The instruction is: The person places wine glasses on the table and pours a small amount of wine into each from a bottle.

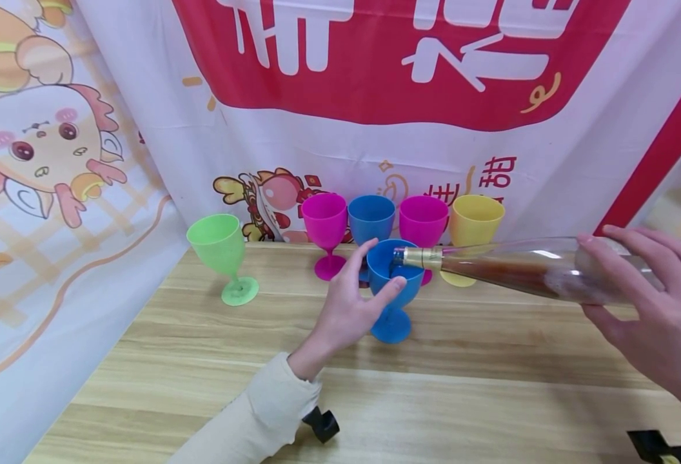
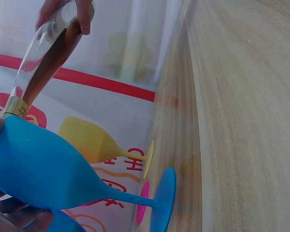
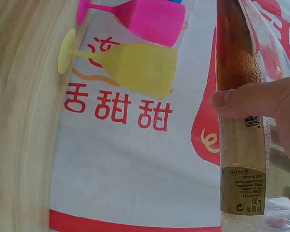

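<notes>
A blue plastic goblet [image 1: 403, 299] stands upright on the wooden table [image 1: 491, 406]. My left hand [image 1: 340, 303] grips its bowl, thumb on the near side and fingers round the far side. From the right, my right hand [image 1: 660, 296] holds a clear glass wine bottle [image 1: 514, 267] by its body, tilted almost level. The bottle's mouth lies inside the goblet's rim, and reddish-brown liquid fills the lower side of the bottle. In the right wrist view, foam and a gold label [image 3: 242, 191] show on the bottle below the thumb. The level inside the goblet is hidden.
Behind stand a magenta goblet [image 1: 324, 219], another blue goblet [image 1: 371, 216], a second magenta goblet [image 1: 424, 216] and a yellow goblet [image 1: 476, 219]. A green goblet [image 1: 218, 245] stands apart at left. A printed cloth [image 1: 294, 142] hangs along the table's back edge.
</notes>
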Demonstrator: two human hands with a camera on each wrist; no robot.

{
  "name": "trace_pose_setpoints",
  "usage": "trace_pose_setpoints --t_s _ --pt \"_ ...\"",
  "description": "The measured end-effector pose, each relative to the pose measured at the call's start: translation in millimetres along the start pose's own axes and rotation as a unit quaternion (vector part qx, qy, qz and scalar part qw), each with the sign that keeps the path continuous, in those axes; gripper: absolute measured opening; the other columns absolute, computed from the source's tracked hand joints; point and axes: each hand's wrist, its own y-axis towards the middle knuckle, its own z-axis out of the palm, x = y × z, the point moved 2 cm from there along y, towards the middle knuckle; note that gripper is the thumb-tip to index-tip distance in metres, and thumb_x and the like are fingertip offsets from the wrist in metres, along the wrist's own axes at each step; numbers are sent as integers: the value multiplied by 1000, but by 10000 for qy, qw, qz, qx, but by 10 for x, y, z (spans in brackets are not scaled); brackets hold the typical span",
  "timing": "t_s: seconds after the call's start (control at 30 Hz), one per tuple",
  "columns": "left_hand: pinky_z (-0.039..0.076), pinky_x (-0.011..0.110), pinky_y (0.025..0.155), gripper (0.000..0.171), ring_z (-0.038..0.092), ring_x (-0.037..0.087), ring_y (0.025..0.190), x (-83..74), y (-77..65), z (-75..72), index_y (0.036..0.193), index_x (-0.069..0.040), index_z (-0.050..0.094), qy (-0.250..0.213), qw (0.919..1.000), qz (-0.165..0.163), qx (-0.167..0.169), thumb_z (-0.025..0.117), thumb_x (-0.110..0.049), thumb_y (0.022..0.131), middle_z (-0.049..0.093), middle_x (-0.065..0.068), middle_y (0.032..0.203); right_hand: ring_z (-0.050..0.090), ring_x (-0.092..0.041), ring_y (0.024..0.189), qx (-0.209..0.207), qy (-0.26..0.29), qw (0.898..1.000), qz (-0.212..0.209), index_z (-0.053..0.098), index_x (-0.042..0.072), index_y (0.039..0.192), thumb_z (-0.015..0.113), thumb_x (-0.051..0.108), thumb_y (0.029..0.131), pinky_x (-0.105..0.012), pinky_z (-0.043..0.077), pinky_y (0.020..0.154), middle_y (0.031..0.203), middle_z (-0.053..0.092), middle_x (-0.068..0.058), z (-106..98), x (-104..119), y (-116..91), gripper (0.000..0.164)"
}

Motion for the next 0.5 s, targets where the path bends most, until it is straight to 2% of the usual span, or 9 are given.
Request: trace_pose_setpoints --t_s 0.37,0.5 --pt "59 51 105 81 55 26 143 4 -1 2 166 -23 32 21 10000 9 -11 73 -43 99 51 1 161 53 -53 133 -46 24 10000 -7 71 10 136 46 62 103 -51 22 132 137 65 -30 0 6 1 66" --pt "59 51 105 81 55 26 142 0 -1 5 166 -23 32 14 10000 31 -10 73 -43 99 51 1 161 54 -52 133 -197 88 9998 -16 72 10 134 49 60 103 -50 23 131 136 66 -29 9 10 5 63"
